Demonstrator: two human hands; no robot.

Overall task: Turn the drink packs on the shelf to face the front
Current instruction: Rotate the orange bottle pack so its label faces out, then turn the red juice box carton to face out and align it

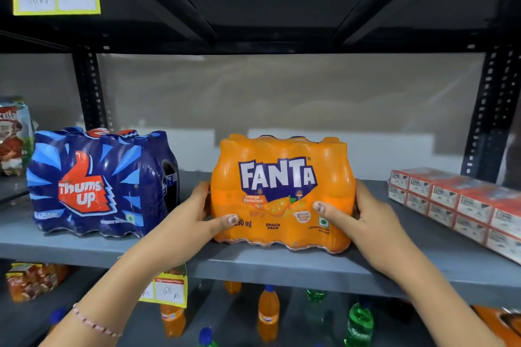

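Observation:
An orange Fanta pack stands on the grey shelf, its logo facing me. My left hand grips its left side, thumb across the lower front. My right hand grips its right side, thumb on the front near the bottom. A blue Thums Up pack stands to the left, its logo turned towards me and slightly left. The two packs are apart.
A red and white carton pack lies at the right of the shelf. A snack bag stands at the far left. Black uprights frame the bay. Loose bottles and a price tag sit below.

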